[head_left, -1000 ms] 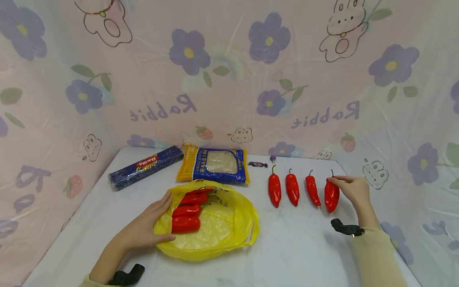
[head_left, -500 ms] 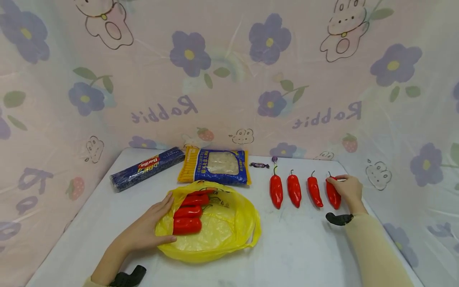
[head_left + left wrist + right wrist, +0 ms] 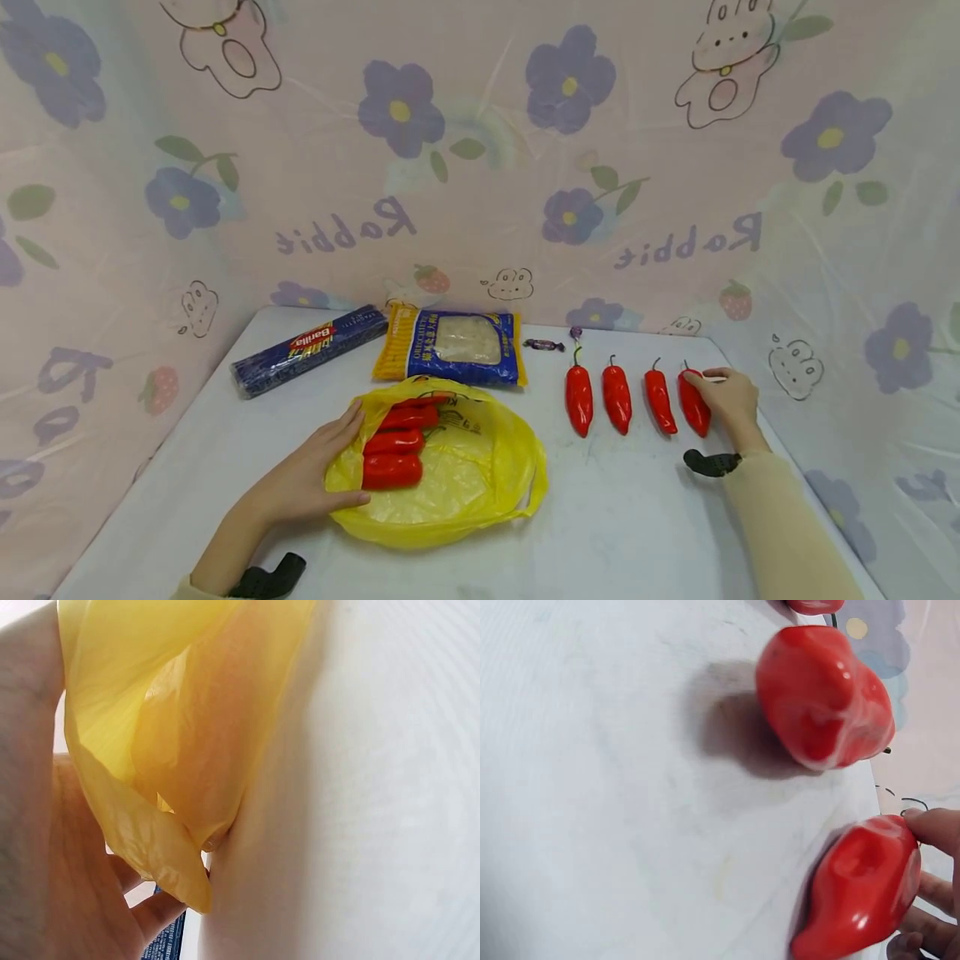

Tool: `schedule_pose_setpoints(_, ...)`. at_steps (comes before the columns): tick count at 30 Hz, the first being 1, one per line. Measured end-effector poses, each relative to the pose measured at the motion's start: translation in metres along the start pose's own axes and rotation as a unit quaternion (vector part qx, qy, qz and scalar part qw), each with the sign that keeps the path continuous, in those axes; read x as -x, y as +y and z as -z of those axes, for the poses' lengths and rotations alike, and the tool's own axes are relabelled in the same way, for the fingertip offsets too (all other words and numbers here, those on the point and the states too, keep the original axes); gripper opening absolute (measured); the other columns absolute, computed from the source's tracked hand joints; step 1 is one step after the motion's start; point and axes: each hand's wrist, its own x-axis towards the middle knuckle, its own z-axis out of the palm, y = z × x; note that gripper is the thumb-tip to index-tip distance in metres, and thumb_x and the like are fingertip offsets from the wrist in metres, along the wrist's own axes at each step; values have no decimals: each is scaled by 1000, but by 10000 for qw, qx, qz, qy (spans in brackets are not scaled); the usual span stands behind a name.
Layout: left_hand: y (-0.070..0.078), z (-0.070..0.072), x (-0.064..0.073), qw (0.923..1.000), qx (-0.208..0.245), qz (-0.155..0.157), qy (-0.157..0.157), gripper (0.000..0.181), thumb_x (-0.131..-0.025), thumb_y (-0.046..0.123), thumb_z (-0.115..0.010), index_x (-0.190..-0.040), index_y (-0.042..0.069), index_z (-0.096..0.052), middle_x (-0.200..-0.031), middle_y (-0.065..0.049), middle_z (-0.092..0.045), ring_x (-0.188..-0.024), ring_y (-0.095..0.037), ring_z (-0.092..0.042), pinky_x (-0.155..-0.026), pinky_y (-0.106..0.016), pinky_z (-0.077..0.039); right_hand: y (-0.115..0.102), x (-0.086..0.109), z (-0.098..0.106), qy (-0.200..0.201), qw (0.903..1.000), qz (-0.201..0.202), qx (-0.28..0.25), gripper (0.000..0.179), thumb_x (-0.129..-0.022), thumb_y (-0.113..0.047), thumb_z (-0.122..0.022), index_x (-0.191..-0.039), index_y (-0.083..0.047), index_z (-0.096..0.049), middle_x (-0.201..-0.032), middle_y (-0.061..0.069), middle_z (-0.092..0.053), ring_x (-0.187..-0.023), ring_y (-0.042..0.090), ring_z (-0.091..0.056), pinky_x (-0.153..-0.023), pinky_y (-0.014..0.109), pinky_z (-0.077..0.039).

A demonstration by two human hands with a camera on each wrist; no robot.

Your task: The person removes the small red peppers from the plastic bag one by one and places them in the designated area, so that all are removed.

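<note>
On the right of the head view, several red chili peppers lie in a row on the white table. My right hand pinches the upper end of the rightmost chili pepper between thumb and fingers; the right wrist view shows its glossy body against the tabletop. Across from it, my left hand rests against the left side of a yellow plastic bag, thumb and fingers spread and fairly straight. Inside the bag lie several more red peppers, their left ends covered by the plastic.
Behind the bag are a blue spaghetti pack and a yellow-and-blue pasta bag. A small purple-wrapped candy lies right of them. A purple lollipop-like piece touches the leftmost pepper's stem. A patterned curtain encloses the table.
My right hand has shifted slightly left with the rightmost pepper, which now lies tilted and closer to its neighbour. My left hand and the yellow bag have stayed in place.
</note>
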Motion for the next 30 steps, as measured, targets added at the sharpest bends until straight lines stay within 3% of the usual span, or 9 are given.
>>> schedule_pose_setpoints(5, -1, 0, 1, 10000, -31, -53, 41, 117, -81, 68, -80, -169, 12, -28, -178, -8, -18, -156, -45, -31, -116, -71, -40, -2, 5, 4, 19, 10000, 95, 5, 70, -103, -47, -61, -142, 11, -54, -137, 36, -56, -124, 49, -49, -95, 54, -55)
schedule_pose_setpoints(14, 1, 3, 1, 10000, -50, -27, 26, 117, -81, 69, -80, -168, 9, -28, -178, -10, -18, -156, -46, -30, -116, -72, -39, 0, 10, 5, -186, 9983, 484, 265, 70, -102, -44, -65, -141, 13, -52, -136, 41, -57, -121, 52, -57, -97, 56, -58)
schedule_pose_setpoints(21, 1, 4, 0, 10000, -32, -11, 14, 118, -81, 69, -80, -169, 10, -28, -177, -10, -19, -156, -45, -30, -115, -71, -40, 5, 11, 7, -222, 9980, 464, 365, 70, -102, -43, -65, -141, 13, -51, -137, 41, -56, -120, 54, -57, -97, 57, -59)
schedule_pose_setpoints(30, -1, 1, 0, 9997, -58, -224, 127, 116, -81, 65, -82, -167, 7, -30, -177, -13, -21, -154, -47, -34, -115, -72, -40, 7, 16, 13, -201, 9985, 382, 331, 73, -103, -49, -61, -144, 11, -51, -141, 41, -54, -125, 54, -55, -101, 60, -56)
